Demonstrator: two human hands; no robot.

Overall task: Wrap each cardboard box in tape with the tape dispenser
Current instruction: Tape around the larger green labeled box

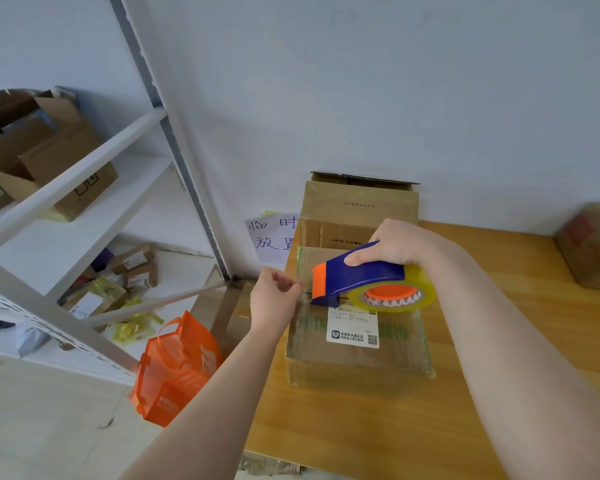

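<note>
A cardboard box [357, 355] wrapped in shiny clear tape, with a white shipping label, sits on the wooden table [499, 393]. My right hand [400, 245] grips the handle of a blue and orange tape dispenser [368, 277] loaded with a yellowish clear roll, held over the box's top. My left hand [274, 294] pinches the free end of the tape at the box's left edge, just in front of the dispenser's orange blade.
A taller open cardboard box [357, 211] stands behind the wrapped one against the wall. Another box [591, 245] sits at the table's far right. A white metal shelf [84, 188] with cartons and an orange bag [174, 368] are on the left.
</note>
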